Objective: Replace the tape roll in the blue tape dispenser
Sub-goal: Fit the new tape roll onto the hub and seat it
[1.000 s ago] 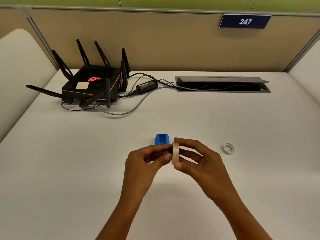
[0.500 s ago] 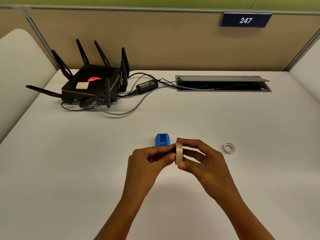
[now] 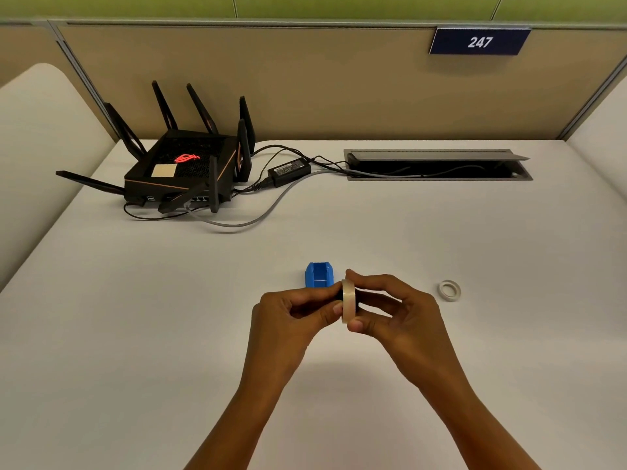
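Note:
A cream tape roll [image 3: 348,301] is held edge-on above the table, just in front of the blue tape dispenser [image 3: 319,275]. My right hand [image 3: 397,312] grips the roll with the thumb below and the fingers over the top. My left hand [image 3: 295,313] pinches at the roll's left face, where a small dark part [image 3: 339,293] shows against it. The dispenser stands on the white table [image 3: 169,334] with its open slot empty. A small white tape ring [image 3: 450,290] lies flat to the right.
A black router [image 3: 185,171] with several antennas stands at the back left, with a power adapter [image 3: 289,170] and cables running to an open cable hatch [image 3: 437,164]. A beige partition with a "247" sign [image 3: 479,41] closes the back.
Both hands and the roll have drifted slightly to the right while keeping the same grip. The dispenser and the white ring have not moved.

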A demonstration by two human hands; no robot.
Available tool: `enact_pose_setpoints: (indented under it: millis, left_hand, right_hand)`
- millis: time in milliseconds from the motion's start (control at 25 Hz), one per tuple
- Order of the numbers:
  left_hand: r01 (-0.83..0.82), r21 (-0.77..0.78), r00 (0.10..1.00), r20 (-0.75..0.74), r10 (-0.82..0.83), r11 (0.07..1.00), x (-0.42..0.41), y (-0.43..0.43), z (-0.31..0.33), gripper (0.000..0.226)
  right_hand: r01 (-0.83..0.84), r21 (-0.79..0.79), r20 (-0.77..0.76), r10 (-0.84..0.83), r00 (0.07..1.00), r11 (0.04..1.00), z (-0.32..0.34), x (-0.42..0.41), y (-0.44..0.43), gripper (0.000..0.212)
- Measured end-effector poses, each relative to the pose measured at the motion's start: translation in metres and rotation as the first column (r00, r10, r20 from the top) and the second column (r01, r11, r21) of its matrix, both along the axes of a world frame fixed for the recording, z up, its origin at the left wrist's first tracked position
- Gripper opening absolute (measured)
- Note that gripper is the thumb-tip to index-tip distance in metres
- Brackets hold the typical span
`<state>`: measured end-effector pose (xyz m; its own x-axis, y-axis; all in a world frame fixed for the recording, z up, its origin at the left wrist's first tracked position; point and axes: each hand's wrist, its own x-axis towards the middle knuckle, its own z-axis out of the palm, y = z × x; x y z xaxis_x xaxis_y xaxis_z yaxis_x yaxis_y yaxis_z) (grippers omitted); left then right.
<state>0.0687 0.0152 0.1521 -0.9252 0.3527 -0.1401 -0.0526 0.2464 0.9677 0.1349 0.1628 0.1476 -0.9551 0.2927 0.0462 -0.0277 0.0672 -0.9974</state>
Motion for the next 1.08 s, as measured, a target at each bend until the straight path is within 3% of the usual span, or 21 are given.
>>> enact_pose_setpoints:
  millis: [360, 600, 920, 1080]
  left_hand:
    - [0.01, -0.001, 1.0, -0.012, -0.01, 1.0, 0.003, 0.001, 0.0, 0.032]
    - [-0.012, 0.01, 0.999, -0.037, 0.012, 1.0, 0.009, 0.006, -0.006, 0.03]
    - [-0.003, -0.07, 0.994, -0.113, -0.005, 0.998, 0.001, 0.009, -0.014, 0.027]
    - [0.031, -0.115, 0.999, -0.008, -0.032, 0.993, -0.017, 0.002, -0.032, 0.059]
  right_hand:
    - [-0.008, -0.001, 0.019, 0.008, 1.0, 1.0, -0.001, 0.002, 0.004, 0.048]
    - [-0.038, -0.08, 0.027, 0.041, 0.999, 0.996, -0.001, 0.006, 0.007, 0.049]
    - [-0.015, -0.032, 0.036, 0.016, 0.999, 0.999, -0.015, -0.002, 0.0, 0.045]
    - [0.044, 0.097, 0.043, -0.048, 0.998, 0.994, -0.024, -0.015, 0.005, 0.043]
